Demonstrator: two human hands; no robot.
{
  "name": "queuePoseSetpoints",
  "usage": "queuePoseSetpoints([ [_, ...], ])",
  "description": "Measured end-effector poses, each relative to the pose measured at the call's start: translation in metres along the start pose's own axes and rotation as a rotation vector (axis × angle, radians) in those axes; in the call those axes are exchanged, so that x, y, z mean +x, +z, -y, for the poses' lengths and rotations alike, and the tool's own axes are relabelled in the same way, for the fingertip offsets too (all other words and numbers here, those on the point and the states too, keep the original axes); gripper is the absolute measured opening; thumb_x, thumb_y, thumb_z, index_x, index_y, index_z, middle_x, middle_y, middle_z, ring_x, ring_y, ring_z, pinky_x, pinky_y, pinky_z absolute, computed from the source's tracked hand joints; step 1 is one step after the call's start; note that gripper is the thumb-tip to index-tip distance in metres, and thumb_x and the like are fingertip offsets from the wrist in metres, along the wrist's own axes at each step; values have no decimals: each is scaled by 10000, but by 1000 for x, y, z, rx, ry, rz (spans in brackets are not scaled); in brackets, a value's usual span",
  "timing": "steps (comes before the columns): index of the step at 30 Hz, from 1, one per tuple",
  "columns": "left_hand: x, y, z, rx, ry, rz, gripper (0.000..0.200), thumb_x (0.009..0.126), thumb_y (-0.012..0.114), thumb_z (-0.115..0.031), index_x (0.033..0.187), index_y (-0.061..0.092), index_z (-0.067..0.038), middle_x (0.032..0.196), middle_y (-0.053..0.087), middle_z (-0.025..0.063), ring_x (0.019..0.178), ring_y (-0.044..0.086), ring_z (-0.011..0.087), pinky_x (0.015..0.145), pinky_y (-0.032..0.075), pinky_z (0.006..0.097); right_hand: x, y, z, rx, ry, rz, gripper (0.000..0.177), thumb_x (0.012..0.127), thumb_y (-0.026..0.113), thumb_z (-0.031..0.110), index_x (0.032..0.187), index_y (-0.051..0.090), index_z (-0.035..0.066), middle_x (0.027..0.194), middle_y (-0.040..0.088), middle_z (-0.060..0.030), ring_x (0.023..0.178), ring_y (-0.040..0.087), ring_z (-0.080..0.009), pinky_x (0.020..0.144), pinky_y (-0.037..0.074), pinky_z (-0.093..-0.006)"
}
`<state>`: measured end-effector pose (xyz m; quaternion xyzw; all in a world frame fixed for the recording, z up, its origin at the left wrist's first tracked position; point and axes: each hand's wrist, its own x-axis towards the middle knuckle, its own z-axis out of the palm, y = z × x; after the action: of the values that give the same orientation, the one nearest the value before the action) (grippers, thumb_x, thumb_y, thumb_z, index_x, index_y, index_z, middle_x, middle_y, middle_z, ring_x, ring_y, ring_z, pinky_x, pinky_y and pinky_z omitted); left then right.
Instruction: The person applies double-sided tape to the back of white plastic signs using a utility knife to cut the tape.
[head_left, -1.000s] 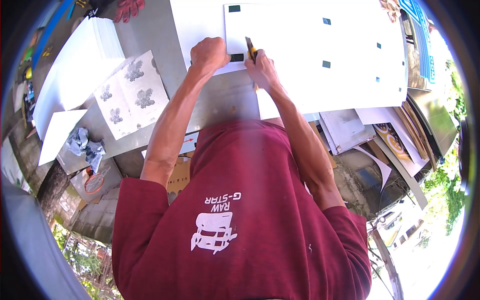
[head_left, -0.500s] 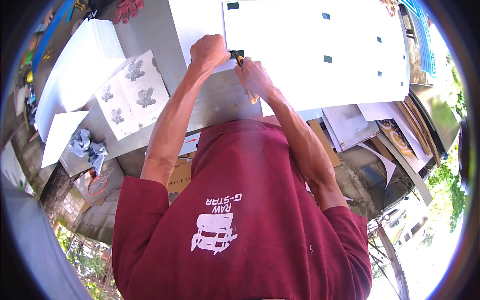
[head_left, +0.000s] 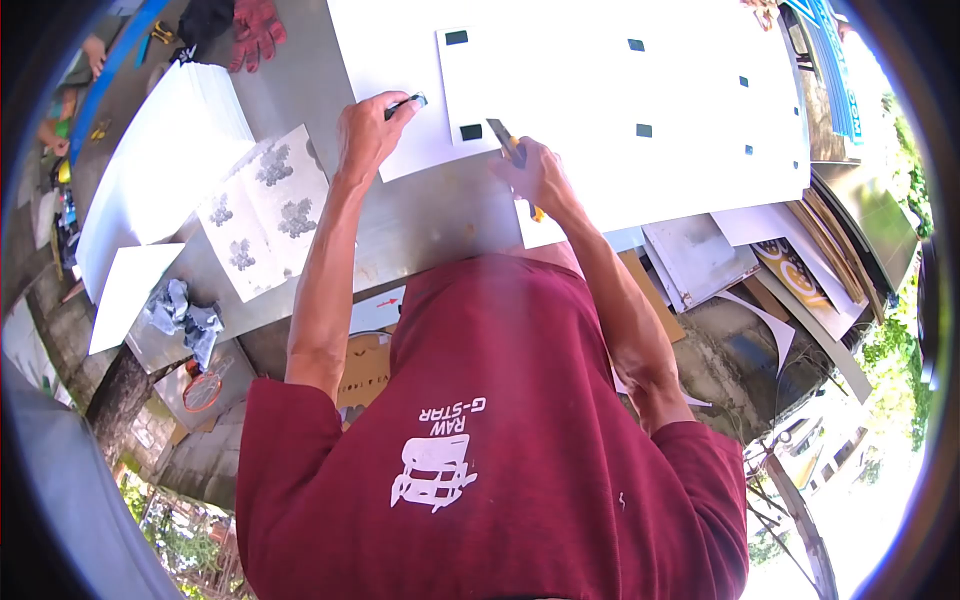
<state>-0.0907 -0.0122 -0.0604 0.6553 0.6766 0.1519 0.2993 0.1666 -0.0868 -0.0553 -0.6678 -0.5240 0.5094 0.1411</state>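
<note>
My left hand (head_left: 366, 135) is closed, pinching a small dark strip (head_left: 404, 106) between thumb and fingers above the lower white sheet (head_left: 400, 150). A utility knife (head_left: 508, 143) with a yellow and black handle is gripped in my right hand (head_left: 540, 178), its blade pointing up and left. Under and beyond the knife lies a large white board (head_left: 580, 90) with several small dark rectangular patches on it. One dark patch (head_left: 471, 132) sits at the board's near left corner, between my two hands.
A stack of white sheets (head_left: 165, 150) and a grey-patterned sheet (head_left: 270, 215) lie left on the metal table (head_left: 430, 225). Behind them is a red glove (head_left: 257, 35). Crumpled grey plastic (head_left: 183, 317) is at the near left. Panel offcuts (head_left: 700, 255) lean below right. Other people's hands (head_left: 95, 55) show far left.
My hands have come apart. The left has moved left with the dark strip, and the right has drawn the knife right and slightly down, away from the board's corner patch.
</note>
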Motion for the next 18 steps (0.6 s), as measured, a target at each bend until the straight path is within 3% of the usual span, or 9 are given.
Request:
queuePoseSetpoints([
  [2, -3, 4, 3, -125, 101, -179, 303, 879, 743, -372, 1037, 775, -116, 895, 754, 114, 768, 723, 268, 708, 566, 358, 20, 4, 8, 15, 95, -47, 453, 822, 776, 421, 791, 671, -18, 581, 645, -119, 457, 634, -216, 561, 557, -365],
  [4, 2, 8, 8, -147, 222, -318, 288, 876, 760, -350, 1063, 766, -131, 930, 754, 107, 787, 724, 277, 720, 564, 362, 36, 9, 29, -115, 160, -44, 462, 800, 792, 438, 813, 708, -16, 621, 669, -137, 520, 663, -237, 613, 555, -392],
  [6, 3, 12, 5, 12, 332, -423, 269, 846, 778, -325, 1054, 760, -155, 820, 733, 71, 721, 686, 256, 706, 524, 374, 57, 24, 28, -366, 89, -98, 464, 792, 770, 482, 827, 741, 19, 675, 697, -143, 613, 693, -256, 678, 538, -408],
  [8, 9, 23, 9, 65, 477, -503, 265, 819, 789, -301, 1043, 752, -166, 695, 676, 45, 617, 620, 237, 690, 468, 386, 64, 25, 32, -374, 84, -93, 497, 731, 811, 496, 879, 765, 24, 749, 716, -166, 724, 700, -305, 748, 516, -447],
  [9, 9, 25, 10, 104, 405, -393, 444, 813, 802, -340, 1225, 702, -208, 751, 708, 77, 707, 668, 276, 804, 484, 396, 65, 23, 31, -382, 84, -89, 523, 700, 832, 504, 905, 777, 26, 785, 726, -177, 780, 704, -330, 784, 504, -467],
  [11, 3, 32, 11, 221, 306, -301, 719, 794, 816, -350, 1438, 527, -214, 696, 680, 64, 667, 650, 285, 837, 454, 404, 64, 23, 28, -402, 48, -92, 519, 700, 830, 509, 896, 777, 31, 777, 725, -172, 769, 709, -334, 758, 526, -454],
  [14, -1, 41, 13, 248, 124, -218, 917, 760, 836, -364, 1532, 383, -165, 756, 673, 78, 767, 639, 285, 869, 440, 414, 59, 18, 23, -425, -3, -10, 527, 718, 827, 470, 961, 717, 15, 831, 723, -181, 790, 710, -355, 745, 552, -439],
  [17, 3, 49, 24, 285, 276, -439, 932, 682, 867, -339, 1472, 455, -66, 782, 613, 81, 817, 565, 255, 835, 431, 417, 35, 22, 10, -490, -118, 88, 537, 748, 820, 407, 1048, 595, 23, 956, 693, -184, 869, 697, -359, 766, 557, -444],
  [18, 2, 46, 23, 264, 271, -398, 952, 671, 873, -326, 1479, 446, -60, 956, 617, 109, 951, 540, 294, 884, 429, 432, 23, 19, 4, -580, -248, 110, 533, 760, 815, 382, 1064, 547, 35, 1001, 661, -170, 920, 677, -349, 767, 560, -455],
])
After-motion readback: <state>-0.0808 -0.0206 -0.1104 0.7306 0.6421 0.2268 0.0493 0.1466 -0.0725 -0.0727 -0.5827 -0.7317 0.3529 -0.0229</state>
